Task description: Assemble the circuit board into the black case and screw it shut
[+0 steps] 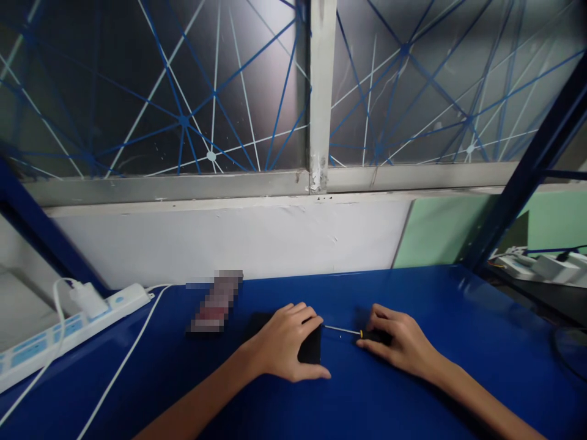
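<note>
The left hand (pixel 287 342) lies curled over a small black device (pixel 310 347) that rests flat on the blue worktop (pixel 458 342), near its middle. The fingers are bent down over the top edge and the thumb reaches along the near side, so the hand pins the device rather than lifting it. Just to its right, the right hand (pixel 398 343) is closed round the dark handle of a thin screwdriver (pixel 343 330), whose slim metal shaft runs leftward and meets the right edge of the device. The handle is mostly hidden under the fingers; only a small yellow collar shows where shaft and handle join.

The step in hand looks like working the screwdriver tip into a screw or seam on the device's side. To do it well, the left hand should press straight down so the device cannot slide on the glossy worktop, and the thumb should stay clear of the line of the shaft. The right hand should keep the shaft level and in line with its target, pushing gently, since a slip would run the tip toward the left fingers. Whether the tip is seated cannot be told from here.

A white power strip (pixel 68 324) with a plugged-in charger (pixel 87 298) sits well to the left.
</note>
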`<state>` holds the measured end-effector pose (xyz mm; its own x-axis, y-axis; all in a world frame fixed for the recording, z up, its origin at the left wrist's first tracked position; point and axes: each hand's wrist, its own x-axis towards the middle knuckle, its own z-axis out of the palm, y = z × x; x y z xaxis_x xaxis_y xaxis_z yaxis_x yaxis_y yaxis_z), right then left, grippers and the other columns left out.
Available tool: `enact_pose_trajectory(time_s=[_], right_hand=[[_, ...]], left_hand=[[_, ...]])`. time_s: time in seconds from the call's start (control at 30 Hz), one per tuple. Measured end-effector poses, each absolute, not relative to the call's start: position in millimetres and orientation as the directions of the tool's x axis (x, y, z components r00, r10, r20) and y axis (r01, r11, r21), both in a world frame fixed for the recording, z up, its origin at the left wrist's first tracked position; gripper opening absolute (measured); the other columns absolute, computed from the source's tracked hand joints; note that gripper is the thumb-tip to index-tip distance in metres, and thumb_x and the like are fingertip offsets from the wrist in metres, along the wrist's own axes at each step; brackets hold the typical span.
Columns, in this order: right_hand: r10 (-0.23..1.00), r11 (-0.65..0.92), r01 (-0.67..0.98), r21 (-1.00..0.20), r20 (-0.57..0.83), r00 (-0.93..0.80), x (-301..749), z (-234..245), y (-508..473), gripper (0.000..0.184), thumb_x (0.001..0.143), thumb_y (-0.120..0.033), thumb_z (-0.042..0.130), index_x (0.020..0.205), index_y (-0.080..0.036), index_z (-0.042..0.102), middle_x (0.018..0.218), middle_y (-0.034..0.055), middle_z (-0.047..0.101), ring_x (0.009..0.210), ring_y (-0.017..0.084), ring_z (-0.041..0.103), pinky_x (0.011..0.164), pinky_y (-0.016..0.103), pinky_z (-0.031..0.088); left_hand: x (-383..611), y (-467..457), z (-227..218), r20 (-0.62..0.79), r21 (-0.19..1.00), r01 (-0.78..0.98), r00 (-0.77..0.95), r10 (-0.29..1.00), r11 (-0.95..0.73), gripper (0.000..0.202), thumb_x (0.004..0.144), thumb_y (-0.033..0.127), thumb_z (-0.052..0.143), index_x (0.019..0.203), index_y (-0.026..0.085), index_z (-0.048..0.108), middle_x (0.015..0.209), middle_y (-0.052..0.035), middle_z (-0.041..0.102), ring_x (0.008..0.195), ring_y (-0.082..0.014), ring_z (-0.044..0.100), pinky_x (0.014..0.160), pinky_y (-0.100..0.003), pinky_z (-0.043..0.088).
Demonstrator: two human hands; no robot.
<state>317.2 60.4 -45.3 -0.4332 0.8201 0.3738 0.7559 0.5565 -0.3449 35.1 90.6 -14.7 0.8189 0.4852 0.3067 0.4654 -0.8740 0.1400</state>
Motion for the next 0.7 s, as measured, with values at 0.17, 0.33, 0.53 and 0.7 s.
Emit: enact_pose_trajectory(time_s=[0.17, 0.33, 0.53, 0.7], right_hand=[[0.833, 0.536, 0.785, -0.310, 0.342, -0.434, 312.7, -46.9, 58.6, 0.028, 0.090, -0.043, 0.056, 0.075, -0.019, 0.058, 0.073, 0.0021, 0.059, 0.059, 0.014, 0.055, 0.055, 0.026, 0.039], [0.858, 0.507, 0.774, -0.379, 0.308, -0.411, 310.5, -47.2, 56.7, 0.016, 0.091, -0.036, 0.056, 0.083, -0.022, 0.054, 0.066, -0.0014, 0.062, 0.051, 0.013, 0.055, 0.050, 0.025, 0.034], [0.858, 0.508, 0.778, -0.369, 0.299, -0.418, 309.5, -48.1, 55.2, 0.020, 0.092, -0.041, 0.053, 0.088, -0.022, 0.057, 0.068, -0.0001, 0.064, 0.054, 0.015, 0.058, 0.052, 0.026, 0.035], [0.834, 0.547, 0.753, -0.366, 0.315, -0.453, 310.2, -43.4, 54.0, 0.024, 0.097, -0.036, 0.043, 0.089, -0.021, 0.060, 0.076, 0.0024, 0.064, 0.062, 0.016, 0.059, 0.058, 0.027, 0.040]], left_hand=[[34.9, 90.5, -15.5, 0.305, 0.137, 0.463, 0.822, 0.482, -0.876, 0.082, 0.071, 0.078, 0.055, 0.119, 0.012, 0.060, 0.103, -0.0137, 0.065, 0.090, -0.0303, 0.059, 0.080, -0.046, 0.047], [34.4, 91.0, -16.1, 0.302, 0.148, 0.465, 0.819, 0.488, -0.873, 0.083, 0.072, 0.079, 0.053, 0.119, 0.012, 0.060, 0.103, -0.0142, 0.064, 0.092, -0.0304, 0.059, 0.081, -0.047, 0.047], [33.4, 91.4, -16.8, 0.294, 0.147, 0.464, 0.823, 0.486, -0.874, 0.080, 0.072, 0.077, 0.056, 0.118, 0.012, 0.060, 0.103, -0.0131, 0.064, 0.092, -0.0297, 0.059, 0.082, -0.045, 0.047], [33.3, 91.8, -18.6, 0.307, 0.140, 0.458, 0.823, 0.478, -0.878, 0.079, 0.073, 0.076, 0.054, 0.118, 0.012, 0.060, 0.101, -0.0132, 0.064, 0.091, -0.0293, 0.059, 0.081, -0.046, 0.047]])
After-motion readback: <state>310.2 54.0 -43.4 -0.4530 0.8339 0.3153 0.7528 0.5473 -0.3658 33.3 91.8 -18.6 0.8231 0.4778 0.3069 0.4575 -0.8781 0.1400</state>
